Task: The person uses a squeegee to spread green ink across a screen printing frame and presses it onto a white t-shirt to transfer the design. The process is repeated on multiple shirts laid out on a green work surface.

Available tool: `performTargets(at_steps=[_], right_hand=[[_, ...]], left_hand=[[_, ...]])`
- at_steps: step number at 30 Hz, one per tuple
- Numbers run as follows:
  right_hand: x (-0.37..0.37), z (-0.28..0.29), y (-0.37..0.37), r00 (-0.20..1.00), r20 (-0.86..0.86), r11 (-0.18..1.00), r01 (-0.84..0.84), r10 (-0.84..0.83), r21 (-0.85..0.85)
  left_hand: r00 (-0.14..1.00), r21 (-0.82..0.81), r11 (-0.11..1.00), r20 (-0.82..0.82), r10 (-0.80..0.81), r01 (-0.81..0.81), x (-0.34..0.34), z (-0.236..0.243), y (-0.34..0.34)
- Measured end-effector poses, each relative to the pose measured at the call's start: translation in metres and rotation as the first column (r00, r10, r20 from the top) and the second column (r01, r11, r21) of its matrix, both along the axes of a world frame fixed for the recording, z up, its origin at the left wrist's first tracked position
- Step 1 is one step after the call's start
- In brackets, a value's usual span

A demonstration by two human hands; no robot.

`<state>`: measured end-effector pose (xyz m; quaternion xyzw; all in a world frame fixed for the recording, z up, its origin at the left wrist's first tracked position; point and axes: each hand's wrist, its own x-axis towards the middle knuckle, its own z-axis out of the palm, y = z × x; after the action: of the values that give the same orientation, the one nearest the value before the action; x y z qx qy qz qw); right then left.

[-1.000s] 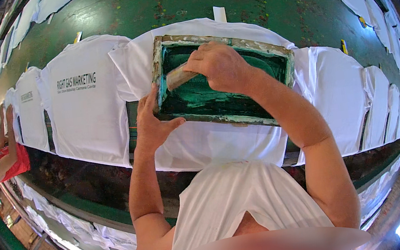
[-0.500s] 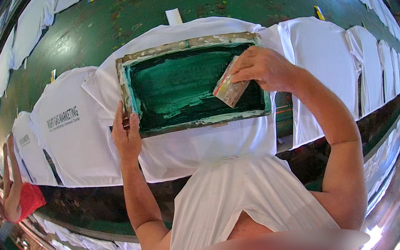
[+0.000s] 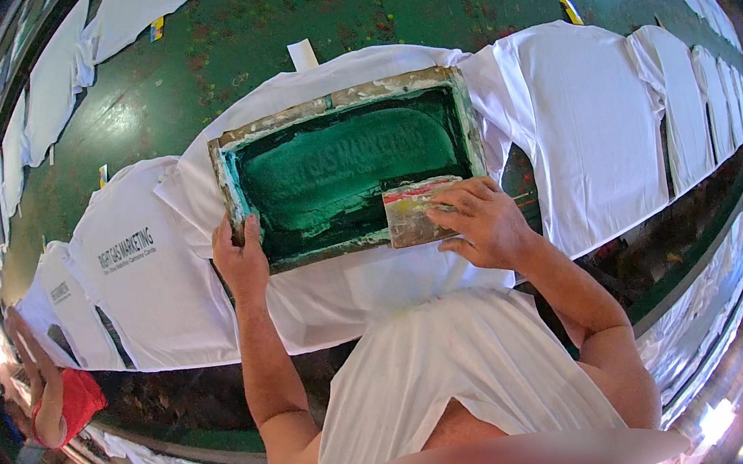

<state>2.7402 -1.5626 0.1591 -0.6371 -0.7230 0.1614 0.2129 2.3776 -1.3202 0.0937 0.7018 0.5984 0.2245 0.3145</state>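
Note:
A wooden-framed printing screen [image 3: 334,101] with dark green mesh lies slightly tilted on a white T-shirt [image 3: 343,304]. Faint lettering shows through the mesh. My left hand [image 3: 242,258] closes round the screen's lower left corner, thumb on top of the frame. In my right hand [image 3: 480,220] is a flat, worn squeegee [image 3: 411,216], pinched between thumb and fingers. Its top edge touches the inner lower right of the screen, and its body lies over the frame's near edge. Dark ink streaks line the near side of the mesh.
White shirts lie in a row along the green table [image 3: 273,14]; a printed shirt [image 3: 142,267] is at left, a plain shirt [image 3: 594,133] at right. A white strip [image 3: 302,55] pokes out behind the screen. Another person in red [image 3: 83,407] stands at far left.
My right hand has brought the squeegee from the upper right of the mesh down to the near edge. The lettering in the mesh now shows more plainly. My left hand stays on the frame.

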Motion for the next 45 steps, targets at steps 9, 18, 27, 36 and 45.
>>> performTargets(at_steps=[9, 18, 27, 36, 45], right_hand=[[0.025, -0.038, -0.013, 0.628, -0.407, 0.708, 0.703, -0.663, -0.069], [0.037, -0.063, -0.049, 0.197, -0.767, 0.644, 0.688, -0.611, -0.336], [0.1, 0.001, -0.28, -0.059, -0.774, 0.322, 0.888, -0.631, -0.329], [0.025, 0.039, -0.404, -0.131, -0.883, 0.333, 0.893, -0.45, -0.302], [0.041, 0.024, -0.42, -0.184, -0.919, 0.378, 0.87, -0.349, -0.317]], left_hand=[[0.996, 0.035, 0.999, 0.086, 0.0, -0.003, -0.003, -0.009, -0.003], [0.988, 0.131, 0.991, 0.155, -0.009, -0.012, 0.012, 0.019, -0.038], [0.719, -0.318, 0.871, 0.692, -0.058, 0.376, 0.144, 0.02, -0.18], [0.57, -0.287, 0.755, 0.81, -0.138, 0.59, 0.191, 0.038, -0.242], [0.601, -0.256, 0.776, 0.777, -0.19, 0.577, 0.203, 0.041, -0.259]])
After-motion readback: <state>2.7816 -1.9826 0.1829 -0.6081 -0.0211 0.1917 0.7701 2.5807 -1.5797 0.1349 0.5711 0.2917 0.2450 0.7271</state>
